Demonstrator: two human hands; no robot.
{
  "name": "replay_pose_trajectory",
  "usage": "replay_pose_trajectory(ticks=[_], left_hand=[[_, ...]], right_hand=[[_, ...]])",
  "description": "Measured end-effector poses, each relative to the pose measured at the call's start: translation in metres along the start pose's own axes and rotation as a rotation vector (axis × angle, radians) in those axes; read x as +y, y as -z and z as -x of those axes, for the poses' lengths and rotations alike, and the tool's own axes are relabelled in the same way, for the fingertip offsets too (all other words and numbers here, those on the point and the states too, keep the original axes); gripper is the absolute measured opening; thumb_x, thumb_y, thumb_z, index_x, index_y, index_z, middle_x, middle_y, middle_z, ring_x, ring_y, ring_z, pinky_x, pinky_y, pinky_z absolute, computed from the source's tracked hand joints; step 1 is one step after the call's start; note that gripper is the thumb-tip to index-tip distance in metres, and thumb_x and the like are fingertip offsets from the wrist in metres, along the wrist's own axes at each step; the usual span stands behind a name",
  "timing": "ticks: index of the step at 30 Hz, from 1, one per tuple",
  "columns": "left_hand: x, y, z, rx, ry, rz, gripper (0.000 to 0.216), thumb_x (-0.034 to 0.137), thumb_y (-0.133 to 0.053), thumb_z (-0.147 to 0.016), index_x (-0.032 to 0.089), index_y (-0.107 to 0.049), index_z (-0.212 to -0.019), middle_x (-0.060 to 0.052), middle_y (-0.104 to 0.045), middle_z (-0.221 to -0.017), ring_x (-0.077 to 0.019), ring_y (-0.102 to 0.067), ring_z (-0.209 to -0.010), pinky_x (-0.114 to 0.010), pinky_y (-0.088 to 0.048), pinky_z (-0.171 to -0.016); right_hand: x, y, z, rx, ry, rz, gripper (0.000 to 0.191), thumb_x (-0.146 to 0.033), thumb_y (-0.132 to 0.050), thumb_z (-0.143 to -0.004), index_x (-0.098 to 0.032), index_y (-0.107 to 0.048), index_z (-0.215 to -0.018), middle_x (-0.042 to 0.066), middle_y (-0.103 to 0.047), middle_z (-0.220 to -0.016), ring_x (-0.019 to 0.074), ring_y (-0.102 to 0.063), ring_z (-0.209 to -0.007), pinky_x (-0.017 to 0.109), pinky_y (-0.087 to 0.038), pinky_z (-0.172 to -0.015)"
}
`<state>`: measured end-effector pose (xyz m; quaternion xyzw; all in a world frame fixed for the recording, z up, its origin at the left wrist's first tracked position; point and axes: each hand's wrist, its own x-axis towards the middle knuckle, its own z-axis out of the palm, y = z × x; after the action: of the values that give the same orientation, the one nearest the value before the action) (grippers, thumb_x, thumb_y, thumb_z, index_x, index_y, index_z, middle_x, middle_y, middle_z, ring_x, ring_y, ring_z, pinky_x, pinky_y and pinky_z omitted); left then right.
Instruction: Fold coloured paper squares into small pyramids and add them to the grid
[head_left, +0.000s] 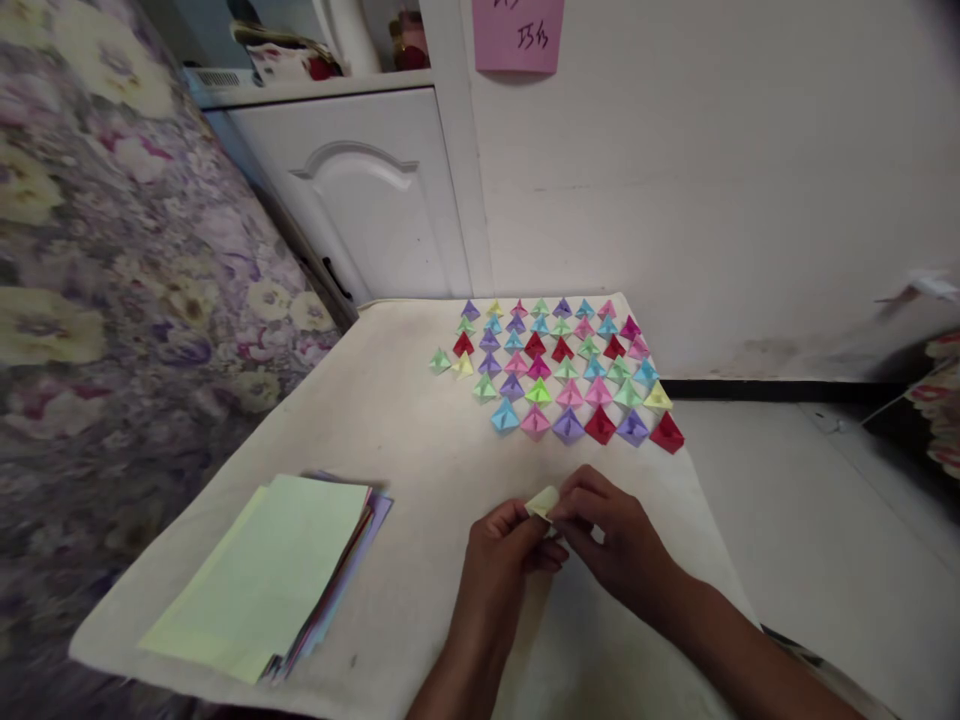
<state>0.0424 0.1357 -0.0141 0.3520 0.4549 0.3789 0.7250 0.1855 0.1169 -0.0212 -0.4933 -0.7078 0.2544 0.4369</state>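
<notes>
My left hand (502, 550) and my right hand (611, 535) meet over the near part of a white table (420, 440). Both pinch a small pale yellow folded paper piece (543, 500) between their fingertips, held just above the tabletop. Further back on the table lie rows of several small folded paper shapes (559, 370) in red, pink, purple, blue, green and yellow. To my left, near the front edge, rests a stack of coloured paper sheets (277, 575) with a light green sheet on top.
A white wall (712, 180) rises behind the table, with a pink note (517, 35) stuck on it. A white cabinet door (367, 200) stands at the back left. A floral bedcover (112, 300) fills the left side. White floor (825, 540) lies to the right.
</notes>
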Motion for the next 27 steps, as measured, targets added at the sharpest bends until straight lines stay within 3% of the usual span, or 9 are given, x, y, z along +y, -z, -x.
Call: replay_pose_trajectory(ticks=[13, 17, 21, 23, 27], left_hand=[[0.002, 0.01, -0.003, -0.029, 0.003, 0.151, 0.025, 0.032, -0.056, -0.078, 0.008, -0.063, -0.078, -0.006, -0.064, -0.065, -0.0139, -0.061, -0.056, -0.023, -0.046, -0.053], [-0.002, 0.013, -0.007, 0.021, -0.023, 0.09, 0.022, 0.031, -0.063, -0.074, 0.01, -0.06, -0.069, -0.002, -0.061, -0.056, -0.0096, -0.057, -0.049, -0.019, -0.043, -0.049], [-0.001, 0.015, -0.009, 0.062, -0.019, 0.014, 0.022, 0.031, -0.068, -0.069, 0.011, -0.059, -0.066, 0.0, -0.061, -0.053, -0.0089, -0.055, -0.047, -0.019, -0.043, -0.049], [0.002, 0.014, -0.008, 0.069, -0.014, -0.028, 0.023, 0.032, -0.069, -0.068, 0.012, -0.059, -0.065, -0.001, -0.061, -0.052, -0.0098, -0.056, -0.047, -0.019, -0.044, -0.049], [0.008, 0.01, -0.005, 0.051, -0.005, -0.098, 0.023, 0.033, -0.067, -0.068, 0.012, -0.059, -0.065, -0.001, -0.062, -0.05, -0.01, -0.055, -0.046, -0.02, -0.044, -0.05]], right_hand=[[0.0, -0.005, 0.002, -0.092, 0.147, 0.338, 0.02, -0.013, -0.043, -0.086, -0.02, -0.062, -0.086, 0.004, -0.056, -0.086, 0.0102, -0.051, -0.069, 0.021, -0.041, -0.061], [-0.002, -0.01, 0.003, -0.094, 0.148, 0.319, 0.022, -0.015, -0.041, -0.088, -0.02, -0.063, -0.087, 0.004, -0.057, -0.088, 0.0115, -0.053, -0.073, 0.022, -0.043, -0.063], [-0.006, -0.007, 0.004, -0.048, 0.122, 0.118, 0.024, -0.012, -0.043, -0.085, -0.022, -0.063, -0.094, 0.005, -0.056, -0.091, 0.0124, -0.055, -0.077, 0.024, -0.045, -0.067], [-0.006, -0.005, 0.002, 0.037, 0.034, -0.024, 0.021, -0.013, -0.047, -0.082, -0.021, -0.064, -0.092, 0.005, -0.056, -0.091, 0.0125, -0.056, -0.077, 0.025, -0.046, -0.067], [0.0, -0.002, -0.004, 0.075, -0.394, -0.333, 0.017, -0.021, -0.057, -0.077, -0.019, -0.06, -0.093, 0.0, -0.056, -0.075, 0.0107, -0.053, -0.059, 0.022, -0.045, -0.051]])
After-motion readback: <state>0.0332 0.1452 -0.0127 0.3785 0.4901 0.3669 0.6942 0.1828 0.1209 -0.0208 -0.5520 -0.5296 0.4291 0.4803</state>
